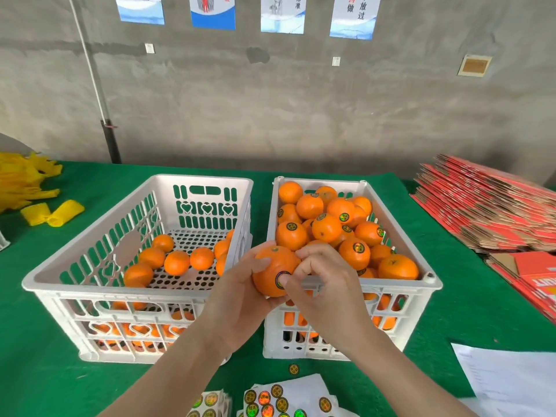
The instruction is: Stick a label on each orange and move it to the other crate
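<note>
**Green felt table (45,371), grey concrete wall (301,115): label may not seat**

Near edge: glossy round sticker sheets (270,400). Above the crates' near rims, the left hand (237,302) cups the orange (267,266). The right hand (328,287) braces it with curled fingers, thumb pressing the label (278,276). Peel is curved and dimpled, so the label edge could wrinkle or lift. The right crate (397,285) is heaped with labelled fruit and another one could roll off. The left crate (120,291), slotted white plastic, is nearly empty.
</note>
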`<state>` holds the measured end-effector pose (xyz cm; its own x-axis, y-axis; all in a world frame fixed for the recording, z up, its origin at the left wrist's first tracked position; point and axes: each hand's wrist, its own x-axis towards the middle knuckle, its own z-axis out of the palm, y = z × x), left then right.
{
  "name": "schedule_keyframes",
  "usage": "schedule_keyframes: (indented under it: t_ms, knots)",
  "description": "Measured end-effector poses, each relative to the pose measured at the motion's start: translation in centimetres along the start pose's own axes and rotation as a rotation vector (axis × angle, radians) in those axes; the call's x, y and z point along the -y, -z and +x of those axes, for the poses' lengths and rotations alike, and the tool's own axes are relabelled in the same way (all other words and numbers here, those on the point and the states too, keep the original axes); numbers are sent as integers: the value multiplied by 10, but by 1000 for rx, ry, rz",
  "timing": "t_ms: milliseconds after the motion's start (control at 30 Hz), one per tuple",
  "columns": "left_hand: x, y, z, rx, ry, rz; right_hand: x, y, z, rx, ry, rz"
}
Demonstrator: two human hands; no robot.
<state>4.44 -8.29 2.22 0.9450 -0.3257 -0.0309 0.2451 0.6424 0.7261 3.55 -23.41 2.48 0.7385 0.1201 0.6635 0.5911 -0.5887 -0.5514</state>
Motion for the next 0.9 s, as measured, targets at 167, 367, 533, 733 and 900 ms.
schedule_keyframes:
  t_ms: [167,367,533,733,900]
  knots:
    - [8,7,0,-50,18,22,4,-8,-9,-44,-16,-79]
    - [6,4,8,-53,-11,59,-6,-3,-1,90,-344,122]
    - [7,-24,38,37,-1,230,-18,1,15,103,-138,151]
    - [-4,-28,78,-200,-60,638,-102,28,82,-215,-372,-182]
    - [-13,-10,77,-352,-19,590,-162,30,99,-15,-618,-361]
